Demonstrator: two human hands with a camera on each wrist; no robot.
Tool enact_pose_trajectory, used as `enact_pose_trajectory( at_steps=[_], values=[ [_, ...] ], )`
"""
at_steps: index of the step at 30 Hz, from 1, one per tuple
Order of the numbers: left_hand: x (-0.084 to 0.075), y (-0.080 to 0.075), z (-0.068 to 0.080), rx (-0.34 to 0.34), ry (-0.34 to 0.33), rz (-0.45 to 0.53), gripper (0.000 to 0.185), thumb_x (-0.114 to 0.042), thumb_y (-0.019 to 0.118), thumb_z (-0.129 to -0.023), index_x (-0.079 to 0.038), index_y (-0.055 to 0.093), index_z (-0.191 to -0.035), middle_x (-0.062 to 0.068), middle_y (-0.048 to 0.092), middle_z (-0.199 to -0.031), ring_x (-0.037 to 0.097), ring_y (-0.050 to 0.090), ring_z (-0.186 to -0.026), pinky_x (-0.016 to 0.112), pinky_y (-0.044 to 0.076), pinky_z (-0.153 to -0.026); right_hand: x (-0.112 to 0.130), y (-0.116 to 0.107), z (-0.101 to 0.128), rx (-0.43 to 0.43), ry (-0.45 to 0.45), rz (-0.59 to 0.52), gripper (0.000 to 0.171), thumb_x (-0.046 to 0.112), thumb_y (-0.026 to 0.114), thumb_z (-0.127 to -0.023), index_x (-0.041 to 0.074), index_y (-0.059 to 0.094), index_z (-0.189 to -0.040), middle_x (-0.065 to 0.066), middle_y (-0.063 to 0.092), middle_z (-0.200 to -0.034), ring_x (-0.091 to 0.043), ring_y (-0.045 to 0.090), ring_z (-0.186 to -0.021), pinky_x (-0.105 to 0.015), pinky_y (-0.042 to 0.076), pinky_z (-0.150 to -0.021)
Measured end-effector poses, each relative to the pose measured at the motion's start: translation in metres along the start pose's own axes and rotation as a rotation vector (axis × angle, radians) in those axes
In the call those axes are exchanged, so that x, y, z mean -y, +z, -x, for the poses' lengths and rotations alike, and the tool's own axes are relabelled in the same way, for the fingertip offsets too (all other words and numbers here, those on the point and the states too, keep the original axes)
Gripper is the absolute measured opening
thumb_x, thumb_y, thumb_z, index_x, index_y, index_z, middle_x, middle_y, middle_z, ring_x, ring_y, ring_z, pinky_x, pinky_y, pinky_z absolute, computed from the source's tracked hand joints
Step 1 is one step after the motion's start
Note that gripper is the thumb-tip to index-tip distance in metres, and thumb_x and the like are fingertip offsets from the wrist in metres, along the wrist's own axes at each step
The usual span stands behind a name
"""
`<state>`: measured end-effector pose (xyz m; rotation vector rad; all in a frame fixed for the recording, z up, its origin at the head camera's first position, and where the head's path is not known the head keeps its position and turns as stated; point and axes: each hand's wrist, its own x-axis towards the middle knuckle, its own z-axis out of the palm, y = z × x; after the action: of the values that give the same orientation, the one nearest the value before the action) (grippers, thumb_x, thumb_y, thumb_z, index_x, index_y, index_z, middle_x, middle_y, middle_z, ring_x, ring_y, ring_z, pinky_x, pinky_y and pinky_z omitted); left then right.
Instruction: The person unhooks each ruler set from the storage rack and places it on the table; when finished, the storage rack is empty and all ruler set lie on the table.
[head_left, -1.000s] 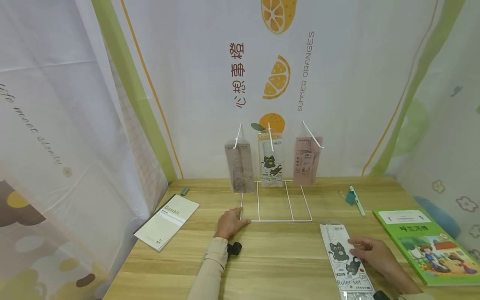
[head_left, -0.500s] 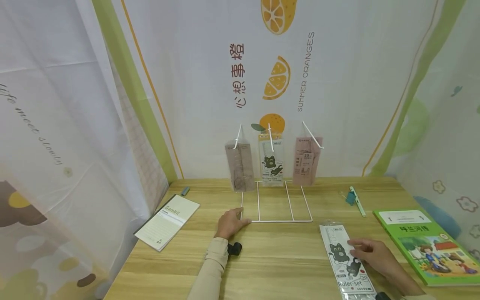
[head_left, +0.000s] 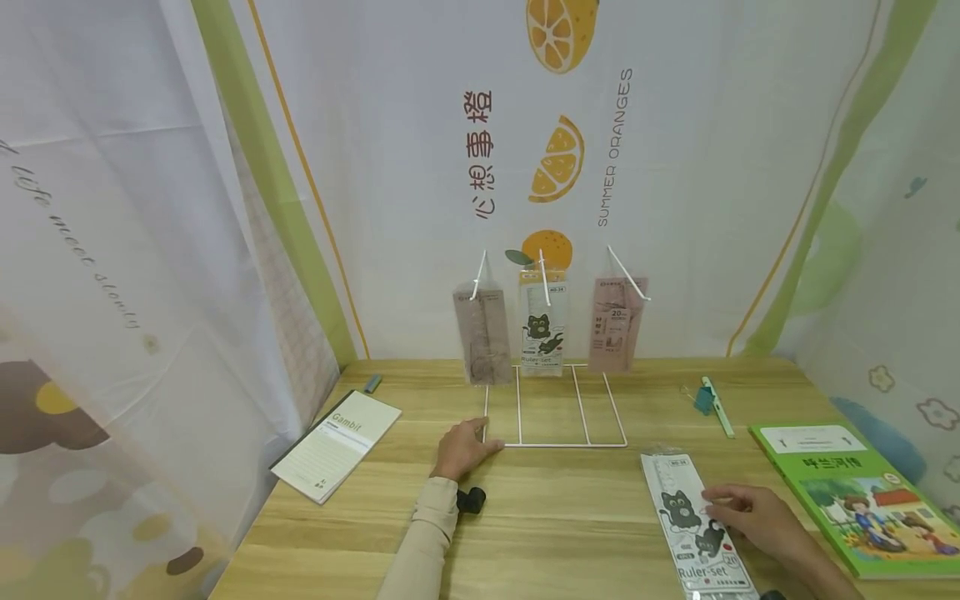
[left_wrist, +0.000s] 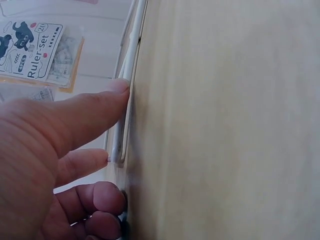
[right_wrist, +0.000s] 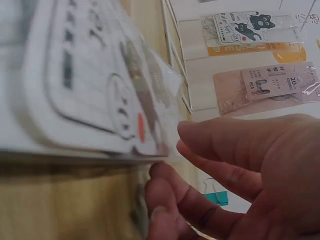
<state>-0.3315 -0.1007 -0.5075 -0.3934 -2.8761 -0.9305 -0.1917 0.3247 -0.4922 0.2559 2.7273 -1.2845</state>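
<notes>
The left hand (head_left: 459,448) rests with fingers spread on the wire rack (head_left: 555,408), touching its front left corner on the table (head_left: 555,517). The right hand (head_left: 753,515) touches the bagged ruler set (head_left: 693,523) lying flat, fingers loosely curled.

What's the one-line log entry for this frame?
left hand: rests on wire rack corner | right hand: fingers on ruler-set pack | pack flat on table

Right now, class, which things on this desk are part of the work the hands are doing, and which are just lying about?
In hand:
- ruler set packet under the right hand
- white wire rack touched by the left hand
- three packets hanging on it

Lying about:
- Gambit booklet
- green picture book
- green pen
- teal binder clip
</notes>
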Motion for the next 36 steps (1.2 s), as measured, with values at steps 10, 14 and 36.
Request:
enact_pose_trajectory(
  at_steps=[10, 14, 36],
  values=[
    [0.002, -0.003, 0.0, -0.002, -0.015, 0.0, 0.058, -0.036, 0.079, -0.087, 0.0, 0.065, -0.13, 0.022, 0.067, -0.127, 0.043, 0.065, -0.114, 0.055, 0.054, -0.091, 0.029, -0.027, -0.025, -0.064, -0.228, 0.09, 0.036, 0.021, 0.062, -0.101, -0.01, 0.066, -0.121, -0.007, 0.066, -0.081, -0.013, 0.057, -0.066, -0.027, 0.049, -0.053],
    [0.004, -0.004, -0.001, -0.005, -0.016, 0.007, 0.058, -0.035, 0.079, -0.087, 0.0, 0.065, -0.13, 0.022, 0.067, -0.128, 0.043, 0.065, -0.115, 0.055, 0.054, -0.093, 0.052, -0.029, -0.055, -0.177, -0.354, 0.015, 0.037, 0.023, 0.061, -0.102, -0.008, 0.066, -0.121, -0.012, 0.069, -0.087, -0.01, 0.06, -0.071, -0.029, 0.055, -0.056],
    [0.002, 0.002, 0.002, -0.029, 0.006, 0.007, 0.055, -0.035, 0.079, -0.086, 0.0, 0.067, -0.128, 0.02, 0.068, -0.127, 0.042, 0.066, -0.113, 0.054, 0.055, -0.09, 0.155, -0.04, -0.148, -0.172, -0.576, -0.241, 0.054, 0.018, 0.06, -0.102, -0.001, 0.044, -0.149, -0.028, 0.044, -0.15, -0.042, 0.04, -0.136, -0.042, 0.048, -0.103]
  ],
)
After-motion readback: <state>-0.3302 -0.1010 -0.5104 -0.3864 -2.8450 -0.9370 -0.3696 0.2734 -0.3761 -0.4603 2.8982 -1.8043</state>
